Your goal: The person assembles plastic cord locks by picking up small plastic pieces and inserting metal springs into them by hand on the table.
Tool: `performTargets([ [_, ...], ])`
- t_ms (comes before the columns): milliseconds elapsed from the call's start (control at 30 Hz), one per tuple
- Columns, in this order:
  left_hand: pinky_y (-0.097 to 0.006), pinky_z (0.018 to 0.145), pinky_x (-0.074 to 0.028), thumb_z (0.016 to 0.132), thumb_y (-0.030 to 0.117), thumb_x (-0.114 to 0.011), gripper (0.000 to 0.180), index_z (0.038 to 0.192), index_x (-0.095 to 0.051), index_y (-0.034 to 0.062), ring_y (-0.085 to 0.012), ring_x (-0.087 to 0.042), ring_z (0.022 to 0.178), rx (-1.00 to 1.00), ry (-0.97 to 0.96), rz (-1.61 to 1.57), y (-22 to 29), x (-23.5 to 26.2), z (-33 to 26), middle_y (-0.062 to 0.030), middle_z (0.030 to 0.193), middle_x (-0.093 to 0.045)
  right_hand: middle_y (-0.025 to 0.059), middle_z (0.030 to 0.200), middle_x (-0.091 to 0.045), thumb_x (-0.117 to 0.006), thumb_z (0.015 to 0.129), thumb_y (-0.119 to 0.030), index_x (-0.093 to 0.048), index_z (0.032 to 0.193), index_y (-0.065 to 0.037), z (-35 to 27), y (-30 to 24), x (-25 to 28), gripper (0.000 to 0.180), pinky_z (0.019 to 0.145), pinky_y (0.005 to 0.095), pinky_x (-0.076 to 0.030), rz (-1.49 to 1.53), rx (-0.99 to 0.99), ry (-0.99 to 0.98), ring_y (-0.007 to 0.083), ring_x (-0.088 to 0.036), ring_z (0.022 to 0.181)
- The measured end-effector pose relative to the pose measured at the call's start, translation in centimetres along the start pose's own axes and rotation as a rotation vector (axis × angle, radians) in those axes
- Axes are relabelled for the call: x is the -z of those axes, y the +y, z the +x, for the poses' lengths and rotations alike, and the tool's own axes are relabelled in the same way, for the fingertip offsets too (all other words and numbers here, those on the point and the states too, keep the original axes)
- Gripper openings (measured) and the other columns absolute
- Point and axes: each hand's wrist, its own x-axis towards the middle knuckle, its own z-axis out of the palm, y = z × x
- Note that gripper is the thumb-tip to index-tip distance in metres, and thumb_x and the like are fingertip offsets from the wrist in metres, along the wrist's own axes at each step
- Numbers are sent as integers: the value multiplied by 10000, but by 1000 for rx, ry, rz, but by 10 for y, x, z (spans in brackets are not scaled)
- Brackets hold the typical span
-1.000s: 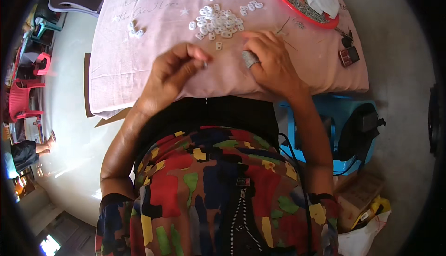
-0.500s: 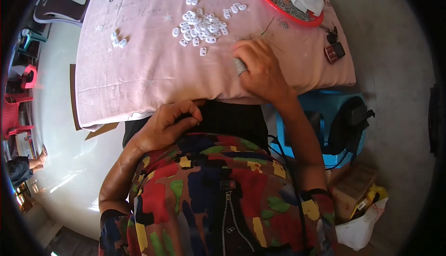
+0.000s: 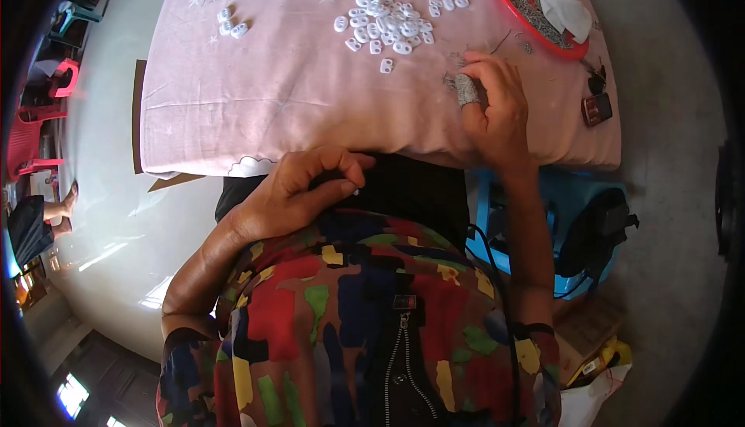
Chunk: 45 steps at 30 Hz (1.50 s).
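Note:
My right hand (image 3: pixel 500 105) rests on the pink cloth (image 3: pixel 256 109), fingers bent and a gap between thumb and forefinger. A grey wrapping (image 3: pixel 466 89) covers the thumb's end. Right beside its tip lie small grey metal pieces (image 3: pixel 449 80), too fine to make out singly. To the left is a pile of white plastic pieces (image 3: pixel 388 20), each with two holes. My left hand (image 3: pixel 299 190) is curled at the table's near edge, above my lap. A tiny white spot shows at its thumb tip; what the fingers hold is hidden.
A red tray (image 3: pixel 574 51) of metal pieces, with white tissue (image 3: pixel 560 0) on it, stands far right. Keys and a small dark red device (image 3: pixel 597 109) lie near the right edge. Below are a blue stool (image 3: pixel 574 276) and a black bag (image 3: pixel 597 229).
The view has tilted, so the table sits higher and further right in the picture. My right hand has shifted slightly rightward from the white pile, and grey pieces now show beside its thumb.

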Motion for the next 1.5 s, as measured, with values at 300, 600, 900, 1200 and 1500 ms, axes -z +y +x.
performTargets([
  [300, -215, 724, -477, 980, 84, -571, 102, 1042, -627, 26, -60, -590, 833, 35, 248, -128, 41, 23, 43, -12, 913, -644, 188, 833, -646, -562, 841, -54, -600, 990, 1, 65, -1, -23, 164, 700, 398, -506, 432, -191, -271, 348, -636, 750],
  [600, -204, 750, -476, 977, 123, -604, 151, 1085, -647, 28, -71, -613, 876, -156, 378, -40, 22, 78, 114, -7, 954, -669, 148, 760, -620, -539, 823, -42, -621, 970, 4, 119, 34, -47, 175, 625, 318, -477, 426, -153, -271, 204, -588, 641],
  [900, -174, 588, -407, 981, 177, -619, 196, 1130, -646, 53, -41, -554, 685, -109, 345, -285, 37, 106, 160, -7, 896, -679, 162, 764, -639, -567, 845, -58, -611, 948, 3, 150, 26, -47, 128, 646, 353, -485, 508, -117, -369, 244, -613, 678],
  [1200, -160, 586, -427, 971, 152, -633, 194, 1132, -663, 48, -26, -571, 700, -105, 262, -397, 30, 106, 174, -7, 906, -695, 79, 791, -591, -534, 802, 41, -610, 922, -2, 137, 31, -61, 148, 614, 275, -449, 635, -167, -330, 132, -538, 694],
  [1500, -160, 590, -452, 947, 149, -666, 195, 1114, -678, 50, -22, -582, 690, -104, 218, -335, 28, 108, 177, 16, 889, -691, 64, 799, -594, -544, 736, 65, -621, 941, 0, 132, 32, -65, 228, 615, 256, -456, 645, -204, -306, 112, -554, 702],
])
